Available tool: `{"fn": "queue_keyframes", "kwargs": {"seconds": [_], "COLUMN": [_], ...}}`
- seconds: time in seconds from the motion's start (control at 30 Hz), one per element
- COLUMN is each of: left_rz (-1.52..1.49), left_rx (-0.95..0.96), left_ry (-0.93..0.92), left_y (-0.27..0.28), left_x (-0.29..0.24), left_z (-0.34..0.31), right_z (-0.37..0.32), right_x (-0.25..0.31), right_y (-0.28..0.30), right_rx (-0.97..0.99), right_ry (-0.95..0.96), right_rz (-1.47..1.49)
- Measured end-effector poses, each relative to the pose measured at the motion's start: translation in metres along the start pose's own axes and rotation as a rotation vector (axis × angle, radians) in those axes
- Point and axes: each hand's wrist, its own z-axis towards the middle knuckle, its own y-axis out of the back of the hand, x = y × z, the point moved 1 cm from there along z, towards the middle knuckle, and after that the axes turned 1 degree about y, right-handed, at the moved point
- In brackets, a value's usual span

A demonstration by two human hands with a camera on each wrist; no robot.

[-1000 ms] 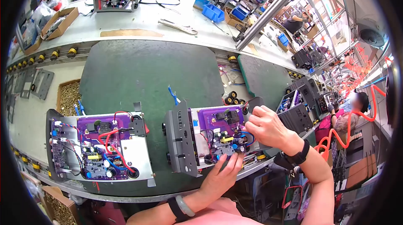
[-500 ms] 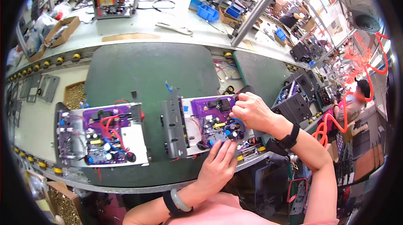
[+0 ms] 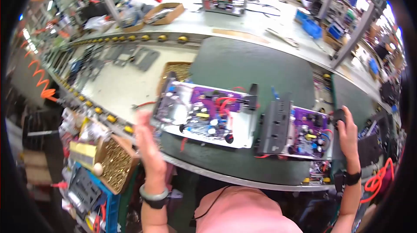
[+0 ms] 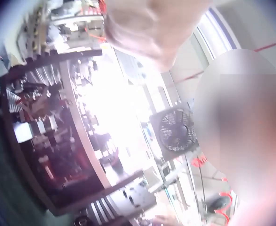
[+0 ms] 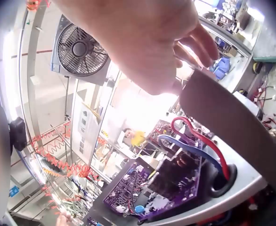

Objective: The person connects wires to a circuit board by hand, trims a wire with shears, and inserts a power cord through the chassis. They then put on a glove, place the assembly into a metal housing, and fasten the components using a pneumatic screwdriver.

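Observation:
Two open electronic chassis with purple circuit boards lie side by side on the dark green board [image 3: 260, 68]. My left hand [image 3: 150, 150], blurred with fingers extended, is just left of the left chassis [image 3: 243, 122] and holds nothing. That hand [image 4: 147, 28] appears above the chassis's dark frame [image 4: 81, 146] in the left wrist view. On the far right, my right hand [image 3: 349, 135] has its fingers straight against the dark end panel [image 5: 232, 122] of the right chassis [image 3: 278, 126]. Red and blue wires [image 5: 213, 141] loop through a grommet beside that panel.
A roller rail [image 3: 98, 110] runs along the line's left side. Near it stand a box of brass-coloured fasteners [image 3: 115, 163] and a blue tray [image 3: 114, 207]. Another chassis [image 3: 369, 146] stands beyond my right hand. Blue bins [image 3: 312, 29] sit on the back bench.
The head view has turned left. My left hand has left the right chassis's board and moved beside the left chassis. My right hand has gone from the wires to the end panel; the gap between chassis looks narrower.

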Motion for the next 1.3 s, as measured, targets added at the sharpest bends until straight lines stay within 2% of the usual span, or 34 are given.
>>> {"fn": "queue_keyframes", "kwargs": {"seconds": [0.07, 0.13, 0.2, 0.27, 0.3, 0.33, 0.53, 0.6, 0.63, 0.67, 0.7, 0.73, 0.77, 0.8, 0.83, 0.9, 0.97, 1.07, 1.1, 1.17, 1.2, 1.27, 1.3], "left_rz": [-0.093, -0.214, -0.079, 0.044, 0.019, -0.005, -0.109, -0.196, -0.347, -0.499, -0.503, -0.368, -0.270, -0.215, -0.079, 0.066, 0.226, 0.320, 0.316, 0.443, 0.440, 0.521, 0.524], "left_rx": [0.054, 0.128, 0.085, 0.036, 0.032, 0.028, 0.179, 0.184, 0.254, 0.327, 0.330, 0.383, 0.379, 0.382, 0.410, 0.422, 0.487, 0.742, 0.743, 1.043, 1.045, 1.084, 1.168], "left_ry": [0.081, 0.169, 0.112, 0.041, 0.043, 0.046, -0.051, -0.054, 0.086, 0.227, 0.306, 0.412, 0.378, 0.447, 0.435, 0.375, 0.322, 0.144, 0.143, 0.011, 0.007, -0.190, -0.193], "left_y": [-0.019, -0.039, -0.046, -0.047, -0.048, -0.049, -0.044, -0.035, -0.028, -0.023, -0.021, -0.016, -0.016, -0.016, -0.015, -0.016, -0.022, -0.047, -0.058, -0.080, -0.086, -0.099, -0.102], "left_x": [0.004, 0.005, 0.002, -0.001, -0.004, -0.010, -0.032, -0.030, -0.024, -0.017, -0.004, 0.004, 0.020, 0.041, 0.070, 0.117, 0.135, 0.145, 0.148, 0.157, 0.165, 0.175, 0.182], "left_z": [-0.004, -0.014, -0.025, -0.043, -0.053, -0.062, -0.079, -0.079, -0.083, -0.086, -0.088, -0.082, -0.072, -0.065, -0.056, -0.035, -0.009, 0.003, 0.003, -0.002, -0.006, -0.013, -0.011], "right_z": [-0.001, -0.004, -0.004, -0.012, -0.011, -0.012, -0.038, -0.042, -0.039, -0.036, -0.034, -0.036, -0.039, -0.043, -0.041, -0.044, -0.044, -0.044, -0.043, -0.044, -0.044, -0.044, -0.045], "right_x": [0.011, 0.003, -0.008, -0.043, -0.034, -0.045, -0.187, -0.213, -0.209, -0.185, -0.172, -0.174, -0.178, -0.180, -0.165, -0.163, -0.160, -0.160, -0.156, -0.151, -0.150, -0.148, -0.146], "right_y": [0.011, 0.008, 0.011, 0.003, 0.014, 0.020, 0.046, 0.058, 0.064, 0.069, 0.074, 0.071, 0.061, 0.059, 0.059, 0.056, 0.055, 0.052, 0.051, 0.048, 0.048, 0.050, 0.049], "right_rx": [0.061, 0.016, 0.047, -0.084, 0.006, 0.041, -0.033, -0.061, -0.063, 0.061, 0.183, 0.180, 0.070, -0.037, 0.010, -0.015, -0.025, -0.025, -0.033, -0.058, -0.082, -0.062, -0.075], "right_ry": [-0.283, -0.213, -0.199, -0.007, -0.209, -0.279, -0.234, -0.141, -0.132, -0.272, -0.417, -0.420, -0.324, -0.227, -0.272, -0.263, -0.259, -0.281, -0.288, -0.282, -0.277, -0.288, -0.281], "right_rz": [0.102, 0.054, 0.026, 0.051, 0.073, 0.066, 0.090, -0.177, -0.185, -0.272, -0.359, -0.372, -0.318, -0.263, -0.295, -0.291, -0.264, -0.211, -0.221, -0.219, -0.213, -0.224, -0.213]}}
